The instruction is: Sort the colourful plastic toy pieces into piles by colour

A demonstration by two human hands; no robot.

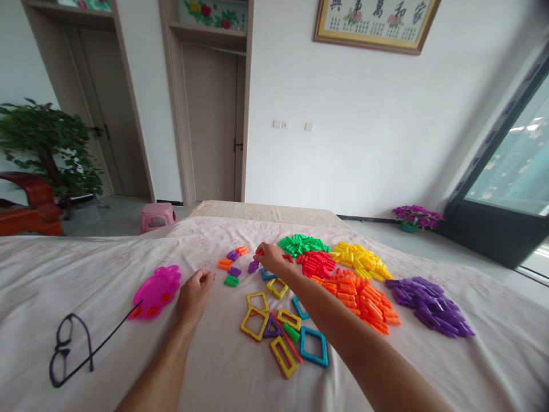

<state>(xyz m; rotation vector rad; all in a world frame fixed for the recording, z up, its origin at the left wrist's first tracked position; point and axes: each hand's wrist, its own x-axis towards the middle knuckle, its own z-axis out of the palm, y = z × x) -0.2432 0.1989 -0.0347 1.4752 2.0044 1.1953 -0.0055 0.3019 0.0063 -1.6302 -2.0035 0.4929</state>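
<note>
My right hand [271, 258] reaches over the cloth with its fingers pinched on a small red plastic piece [259, 253], mostly hidden by the fingers. Just below it lies a purple piece [253, 267]. To its left are small loose pieces: orange [223, 264], purple [234, 272] and green [231, 281]. My left hand [197, 290] is curled closed beside them; whatever its fingertips hold cannot be made out. Near that hand lies a pink paw-shaped plate [154, 294]. Magnetic frame tiles, including a yellow square [254, 324] and a blue square [313, 346], lie between my forearms.
Piles of green [302, 245], red [316, 263], yellow [359, 260], orange [360, 300] and purple [431, 306] pieces spread to the right. Black glasses [64, 349] lie at left, one arm touching the plate. Beyond the cloth stands a pink stool [158, 217].
</note>
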